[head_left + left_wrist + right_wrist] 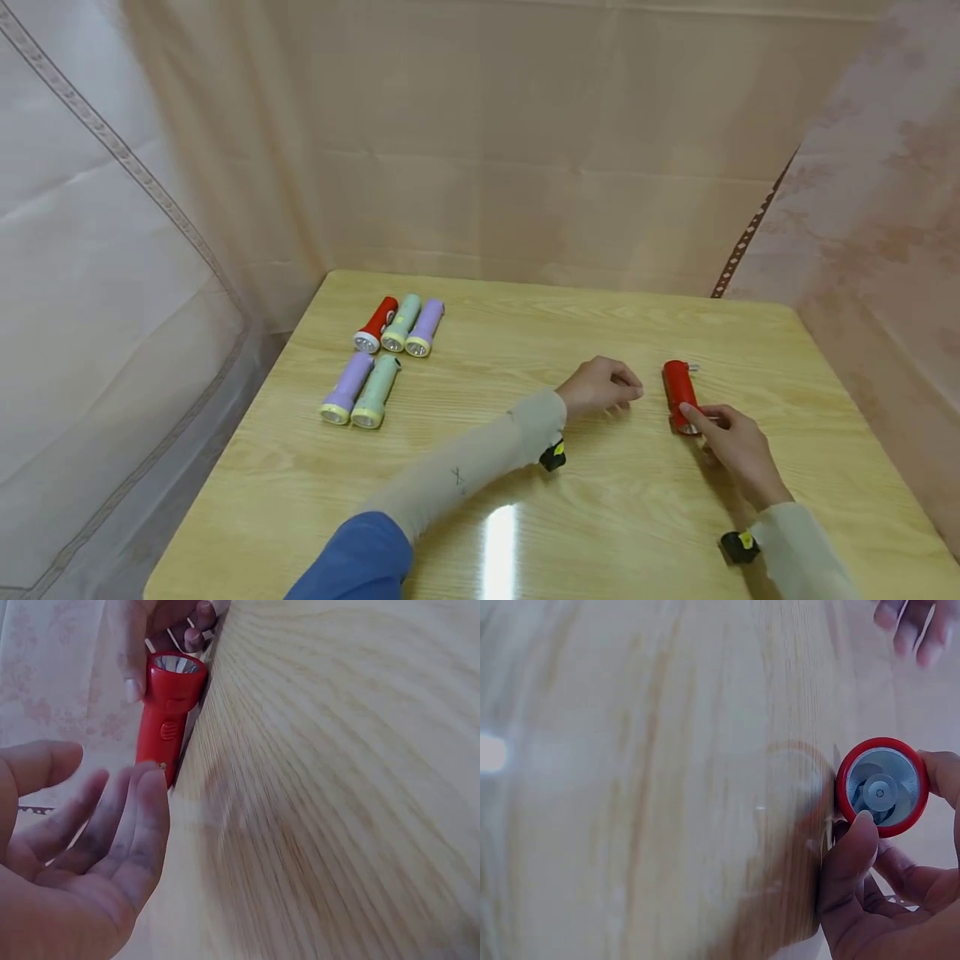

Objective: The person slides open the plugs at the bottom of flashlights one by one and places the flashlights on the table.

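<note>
Toward the right edge of the tabletop, the right hand pinches the all-red flashlight, best steadied by its rim, while the left hand hovers relaxed and empty.

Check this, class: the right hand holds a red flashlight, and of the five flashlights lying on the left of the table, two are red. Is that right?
Not quite: the head view shows just one red flashlight among those five, not two. The rest stands: the right hand holds another flashlight, also red.
</note>
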A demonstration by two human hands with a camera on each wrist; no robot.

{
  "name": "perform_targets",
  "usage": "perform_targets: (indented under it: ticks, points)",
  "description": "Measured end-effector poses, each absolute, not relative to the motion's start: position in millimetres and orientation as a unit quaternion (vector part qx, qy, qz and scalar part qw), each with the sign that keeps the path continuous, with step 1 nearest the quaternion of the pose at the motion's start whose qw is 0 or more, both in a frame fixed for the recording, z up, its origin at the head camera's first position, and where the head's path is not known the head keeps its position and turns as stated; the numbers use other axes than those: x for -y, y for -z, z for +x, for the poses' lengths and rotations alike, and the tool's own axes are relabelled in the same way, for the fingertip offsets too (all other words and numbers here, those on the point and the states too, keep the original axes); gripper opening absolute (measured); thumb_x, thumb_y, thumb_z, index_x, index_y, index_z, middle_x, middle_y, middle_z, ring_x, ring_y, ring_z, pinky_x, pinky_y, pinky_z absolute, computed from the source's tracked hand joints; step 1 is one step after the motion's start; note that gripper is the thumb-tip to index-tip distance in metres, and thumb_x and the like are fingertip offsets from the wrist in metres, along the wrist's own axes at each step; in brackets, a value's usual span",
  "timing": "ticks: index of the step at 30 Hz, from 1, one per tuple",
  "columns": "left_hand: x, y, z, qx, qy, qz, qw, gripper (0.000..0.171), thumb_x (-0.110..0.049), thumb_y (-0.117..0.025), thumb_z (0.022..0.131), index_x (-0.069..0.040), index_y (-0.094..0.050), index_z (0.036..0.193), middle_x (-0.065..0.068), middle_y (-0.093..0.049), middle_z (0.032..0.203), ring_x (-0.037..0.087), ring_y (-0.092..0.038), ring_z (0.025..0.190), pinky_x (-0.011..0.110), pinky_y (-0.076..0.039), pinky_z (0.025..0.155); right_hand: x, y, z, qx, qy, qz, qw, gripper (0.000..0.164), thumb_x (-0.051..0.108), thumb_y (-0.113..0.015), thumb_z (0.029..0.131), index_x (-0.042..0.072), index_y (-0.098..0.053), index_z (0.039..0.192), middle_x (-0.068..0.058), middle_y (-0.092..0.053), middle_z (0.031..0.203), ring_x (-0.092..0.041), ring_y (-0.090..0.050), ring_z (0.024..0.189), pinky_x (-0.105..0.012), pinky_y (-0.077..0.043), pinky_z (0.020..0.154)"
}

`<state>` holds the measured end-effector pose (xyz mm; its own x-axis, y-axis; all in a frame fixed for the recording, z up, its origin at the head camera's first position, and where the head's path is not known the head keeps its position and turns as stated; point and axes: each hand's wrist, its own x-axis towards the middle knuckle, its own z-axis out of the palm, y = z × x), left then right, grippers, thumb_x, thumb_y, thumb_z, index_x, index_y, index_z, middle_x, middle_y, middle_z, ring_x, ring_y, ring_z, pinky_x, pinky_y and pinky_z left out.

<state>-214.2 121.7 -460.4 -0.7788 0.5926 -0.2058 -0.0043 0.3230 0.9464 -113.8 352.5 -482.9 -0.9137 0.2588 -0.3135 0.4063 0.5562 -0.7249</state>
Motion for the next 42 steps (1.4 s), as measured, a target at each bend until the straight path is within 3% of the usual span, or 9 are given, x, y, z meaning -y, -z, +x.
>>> perform_targets:
  ticks: [8, 14, 20, 26, 32, 36, 42]
  points:
    - [-95, 458, -205, -0.752, -0.531, 0.238, 0.309, 0.021, -0.031, -0.069, 0.102, -0.01, -0.072, 0.104, 0.009, -0.073, 0.107, 0.025, -0.073, 0.093, 0.037, -0.063, 0.077, -358, 489, -109, -0.865, 0.447, 0.215, 0.072, 0.095, 0.073, -0.058, 0.091, -0.004, -0.04, 0.144, -0.015, -0.059, 0.107, -0.019, -0.061, 0.072, -0.03, -0.054, 0.06]
    - [-76, 456, -203, -0.755, -0.523, 0.248, 0.306, 0.023, -0.033, -0.068, 0.102, -0.011, -0.071, 0.105, 0.01, -0.072, 0.109, 0.027, -0.072, 0.095, 0.038, -0.062, 0.078, -361, 488, -106, -0.863, 0.454, 0.209, 0.072, 0.092, 0.072, -0.059, 0.091, -0.004, -0.043, 0.142, -0.017, -0.06, 0.114, -0.019, -0.063, 0.073, -0.031, -0.056, 0.061]
    - [-55, 452, -205, -0.748, -0.526, 0.268, 0.304, 0.035, -0.037, -0.066, 0.103, -0.004, -0.071, 0.116, 0.013, -0.071, 0.115, 0.03, -0.071, 0.099, 0.042, -0.062, 0.081, -362, 486, -106, -0.866, 0.449, 0.208, 0.076, 0.091, 0.072, -0.058, 0.092, -0.003, -0.043, 0.142, -0.016, -0.062, 0.112, -0.019, -0.062, 0.071, -0.032, -0.056, 0.06]
    - [-34, 449, -204, -0.73, -0.548, 0.266, 0.31, 0.034, -0.034, -0.066, 0.103, -0.005, -0.071, 0.119, 0.016, -0.07, 0.119, 0.034, -0.07, 0.102, 0.048, -0.061, 0.085, -362, 485, -107, -0.868, 0.445, 0.206, 0.077, 0.093, 0.072, -0.058, 0.092, -0.004, -0.043, 0.143, -0.016, -0.061, 0.112, -0.019, -0.063, 0.071, -0.032, -0.056, 0.059]
    - [-10, 445, -200, -0.726, -0.55, 0.267, 0.314, 0.033, -0.032, -0.067, 0.103, -0.004, -0.07, 0.12, 0.017, -0.07, 0.121, 0.03, -0.071, 0.1, 0.045, -0.061, 0.084, -361, 484, -111, -0.869, 0.441, 0.208, 0.086, 0.092, 0.073, -0.058, 0.091, -0.003, -0.045, 0.142, -0.013, -0.063, 0.102, -0.02, -0.062, 0.07, -0.032, -0.056, 0.059]
    - [7, 443, -201, -0.73, -0.546, 0.264, 0.316, 0.032, -0.03, -0.065, 0.104, -0.005, -0.07, 0.123, 0.018, -0.069, 0.123, 0.026, -0.071, 0.098, 0.044, -0.06, 0.084, -360, 484, -113, -0.871, 0.442, 0.199, 0.084, 0.092, 0.073, -0.056, 0.092, -0.004, -0.044, 0.141, -0.014, -0.062, 0.108, -0.02, -0.062, 0.071, -0.032, -0.055, 0.059]
    - [32, 444, -204, -0.736, -0.55, 0.248, 0.308, 0.029, -0.029, -0.066, 0.104, -0.006, -0.07, 0.121, 0.017, -0.069, 0.122, 0.029, -0.07, 0.101, 0.049, -0.06, 0.086, -357, 485, -116, -0.869, 0.447, 0.195, 0.087, 0.092, 0.073, -0.056, 0.092, -0.004, -0.043, 0.142, -0.014, -0.061, 0.109, -0.019, -0.062, 0.073, -0.032, -0.056, 0.06]
